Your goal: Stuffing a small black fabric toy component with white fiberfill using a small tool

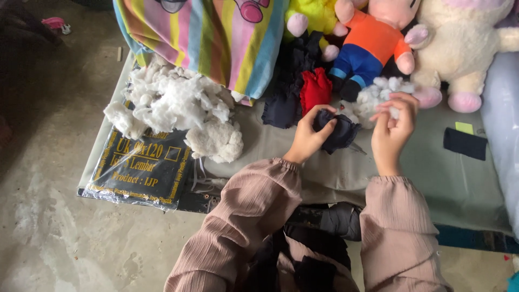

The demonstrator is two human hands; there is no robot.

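in the left hand (pixel 309 135), gripped tight, sits a dark cloth piece (pixel 336 131); just right of it the right hand (pixel 393 125) pinches a stuffing tuft (pixel 394 112), with a red cloth (pixel 315 90) beyond.

- Flat plastic packet (pixel 139 168): lies at the near left corner of the grey mat (pixel 459 184), just below the heap of white stuffing (pixel 167 103), one tuft resting on its upper right edge. Rectangular, clear glossy wrapping over black contents, yellow printed lettering and a yellow border line.
- Small yellow-green tag (pixel 464 127): lies flat at the mat's right, touching the upper edge of a black fabric strip (pixel 465 143); rectangular, plain.
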